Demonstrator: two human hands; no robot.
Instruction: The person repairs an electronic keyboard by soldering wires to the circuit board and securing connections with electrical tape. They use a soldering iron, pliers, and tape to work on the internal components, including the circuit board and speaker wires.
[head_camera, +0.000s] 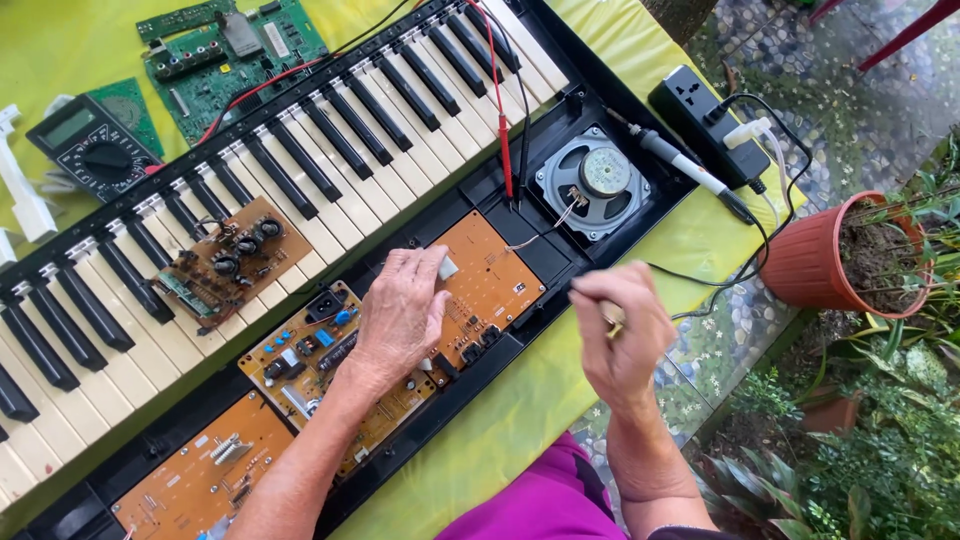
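An opened electronic keyboard (300, 150) lies diagonally on a yellow-green cloth (520, 420). My left hand (400, 315) rests flat on an orange circuit board (490, 275) inside the case, its fingers touching a small grey part (447, 267). My right hand (620, 330) hovers to the right of the board, fingers closed around a thin tool whose yellowish handle barely shows; it is blurred. A round speaker (597, 180) sits in the case beyond both hands.
A loose brown board (235, 260) lies on the keys. A multimeter (95, 145) and green circuit board (230, 55) sit at back left, with red and black probe leads crossing the keys. A soldering iron (690, 175), power strip (705, 115) and terracotta pot (835, 255) are at the right.
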